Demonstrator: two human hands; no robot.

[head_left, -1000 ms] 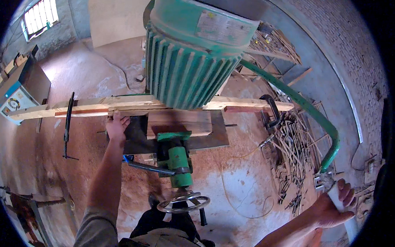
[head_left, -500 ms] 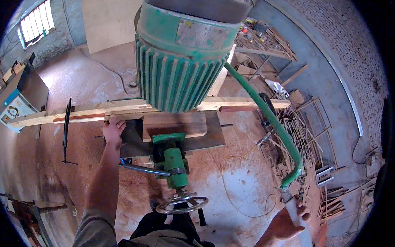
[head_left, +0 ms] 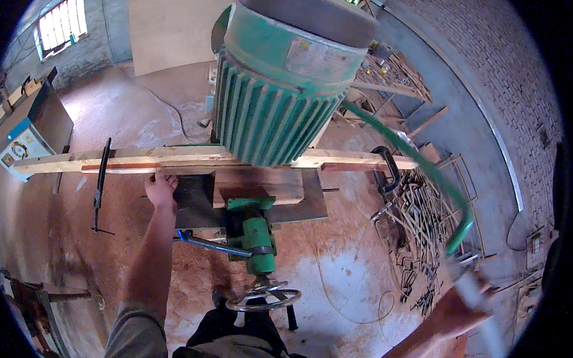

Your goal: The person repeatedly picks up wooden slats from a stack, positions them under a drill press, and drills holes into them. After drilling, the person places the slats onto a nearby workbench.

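Note:
A large green ribbed motor (head_left: 279,109) stands on a machine in front of me, over a long pale wooden beam (head_left: 193,152) that lies crosswise. My left hand (head_left: 162,188) is closed at the beam's near edge, its fingertips on the wooden strip (head_left: 126,169) fixed along it. With my right hand (head_left: 462,308) I grip a pale pipe (head_left: 480,312) on the end of a bent green lever (head_left: 438,175); hand and pipe are smeared by motion. A thick wooden block (head_left: 258,184) sits between the beam and a green screw vise (head_left: 254,231).
Black clamps hold the beam at left (head_left: 101,185) and right (head_left: 388,170). Nearest me is a metal handwheel (head_left: 263,298), with a blue-ended rod (head_left: 212,242) beside it. Scrap wood (head_left: 424,221) lies heaped at right. A cabinet (head_left: 32,132) stands far left.
My right hand and the lever have swung outward to the right and slightly away from me. The view has shifted a little. My left hand stays at the beam.

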